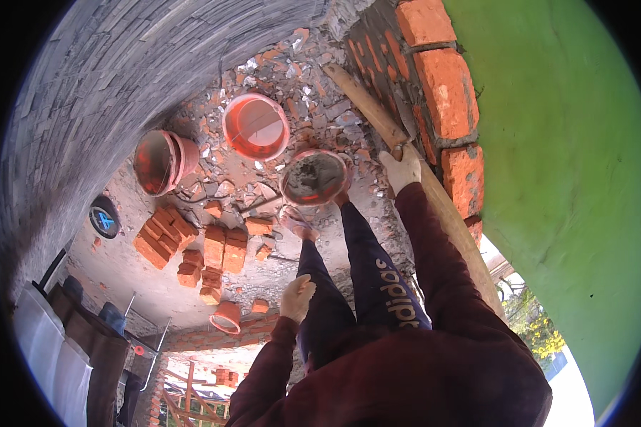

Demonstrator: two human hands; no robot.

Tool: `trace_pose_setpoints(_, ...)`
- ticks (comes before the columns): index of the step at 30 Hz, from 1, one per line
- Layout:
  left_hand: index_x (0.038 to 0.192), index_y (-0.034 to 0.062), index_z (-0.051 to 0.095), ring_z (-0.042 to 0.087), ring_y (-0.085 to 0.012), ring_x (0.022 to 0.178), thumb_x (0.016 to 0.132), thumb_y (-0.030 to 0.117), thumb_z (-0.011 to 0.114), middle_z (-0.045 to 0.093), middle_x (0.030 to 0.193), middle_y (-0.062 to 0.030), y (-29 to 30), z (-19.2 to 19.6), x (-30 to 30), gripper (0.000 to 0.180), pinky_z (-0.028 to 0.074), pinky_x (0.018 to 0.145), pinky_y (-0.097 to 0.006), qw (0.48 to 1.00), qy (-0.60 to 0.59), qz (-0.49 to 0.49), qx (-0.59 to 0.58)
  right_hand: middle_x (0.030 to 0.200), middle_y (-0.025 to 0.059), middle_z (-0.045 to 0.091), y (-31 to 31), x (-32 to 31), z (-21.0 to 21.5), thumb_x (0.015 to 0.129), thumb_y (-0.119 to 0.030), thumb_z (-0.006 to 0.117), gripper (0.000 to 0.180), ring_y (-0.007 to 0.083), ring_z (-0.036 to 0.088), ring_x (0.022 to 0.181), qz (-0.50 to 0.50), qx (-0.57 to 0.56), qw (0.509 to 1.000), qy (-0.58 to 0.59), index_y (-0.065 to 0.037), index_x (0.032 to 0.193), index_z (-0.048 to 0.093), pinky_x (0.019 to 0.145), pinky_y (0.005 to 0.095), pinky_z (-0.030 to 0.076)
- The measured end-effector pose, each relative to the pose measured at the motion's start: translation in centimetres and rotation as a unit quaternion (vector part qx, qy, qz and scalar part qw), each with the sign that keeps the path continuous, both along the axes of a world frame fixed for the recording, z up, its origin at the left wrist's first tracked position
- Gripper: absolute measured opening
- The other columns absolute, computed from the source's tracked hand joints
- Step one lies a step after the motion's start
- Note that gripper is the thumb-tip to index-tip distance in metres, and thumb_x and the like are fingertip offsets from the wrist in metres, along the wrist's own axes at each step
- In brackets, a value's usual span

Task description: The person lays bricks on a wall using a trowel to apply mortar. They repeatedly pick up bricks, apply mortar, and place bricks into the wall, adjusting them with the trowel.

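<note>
My right hand point(402, 169), in a pale glove, is closed at the handle of a trowel. Its narrow grey blade point(404, 114) points away along the brick wall point(445, 92). Just beside that hand, a long wooden pole point(369, 107) runs diagonally along the wall and passes under my right forearm. My left hand point(297, 297), also gloved, hangs near my left thigh with its fingers loosely bent and nothing visible in them. By my feet stands a red-rimmed bucket point(313, 178) with grey mortar inside.
An orange bucket point(256, 127) of cloudy liquid and stacked buckets point(165, 162) stand ahead on the left. Loose bricks point(165, 236) lie in piles, with broken rubble point(299, 78) beyond. A small bucket point(226, 317) lies tipped. Green sheeting point(555, 142) hangs past the wall.
</note>
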State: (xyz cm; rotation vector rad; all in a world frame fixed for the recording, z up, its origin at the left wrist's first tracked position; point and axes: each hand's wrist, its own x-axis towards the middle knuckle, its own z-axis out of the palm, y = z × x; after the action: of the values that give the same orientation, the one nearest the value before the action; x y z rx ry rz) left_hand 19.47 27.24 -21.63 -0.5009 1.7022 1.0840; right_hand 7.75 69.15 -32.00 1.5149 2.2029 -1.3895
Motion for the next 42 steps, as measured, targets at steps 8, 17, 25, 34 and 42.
trace_pose_setpoints(8,0.129,-0.0008,0.067,0.067,-0.0163,0.103,0.096,0.022,0.073,0.072,0.118,-0.0109,-1.3,-0.9,0.4,0.041,0.054,0.092,-0.031,0.997,-0.033,0.063,-0.007,0.070,0.0020,0.057,-0.8,-2.5,9.4,0.095,-0.013,0.072,0.018,0.0108,0.055,0.052,-0.173,-0.192,0.961,0.097,-0.005,0.100,0.058,0.045,0.0284,0.047)
trace_pose_setpoints(17,0.126,-0.0025,0.069,0.069,-0.0197,0.103,0.093,0.027,0.075,0.074,0.116,-0.0130,-0.4,-1.0,3.3,0.045,0.054,0.095,-0.034,0.999,-0.023,0.002,-0.023,0.073,0.0040,0.058,1.3,-5.9,0.3,0.092,-0.021,0.074,0.025,0.0143,0.058,0.055,0.003,-0.050,0.999,0.005,-0.001,0.100,0.060,0.044,0.0305,0.047)
trace_pose_setpoints(25,0.127,-0.0019,0.068,0.070,-0.0198,0.103,0.093,0.025,0.075,0.073,0.117,-0.0133,-0.3,-0.8,3.5,0.043,0.055,0.093,-0.034,0.997,-0.024,0.071,-0.026,0.076,0.0043,0.060,-0.7,-7.3,7.5,0.096,-0.016,0.070,0.022,0.0124,0.058,0.054,-0.184,-0.199,0.958,0.089,0.000,0.108,0.060,0.043,0.0293,0.049)
trace_pose_setpoints(34,0.127,0.0049,0.070,0.063,-0.0345,0.119,0.085,0.037,0.076,0.068,0.124,-0.0191,-0.1,-1.7,5.9,0.053,0.049,0.105,-0.043,0.990,0.061,-0.103,-0.080,0.075,0.0039,0.058,1.5,-4.8,8.0,0.096,-0.013,0.064,0.015,0.0137,0.056,0.053,-0.067,-0.127,0.989,-0.028,-0.001,0.103,0.059,0.041,0.0300,0.046)
trace_pose_setpoints(42,0.130,0.0095,0.068,0.042,-0.0399,0.139,0.082,0.042,0.075,0.050,0.147,-0.0190,0.5,-2.6,6.8,0.059,0.036,0.115,-0.052,0.951,0.096,-0.257,-0.142,0.075,0.0067,0.061,-2.9,-2.2,14.1,0.097,-0.018,0.062,0.024,0.0138,0.057,0.052,-0.030,-0.047,0.998,-0.027,0.002,0.110,0.058,0.044,0.0303,0.049)
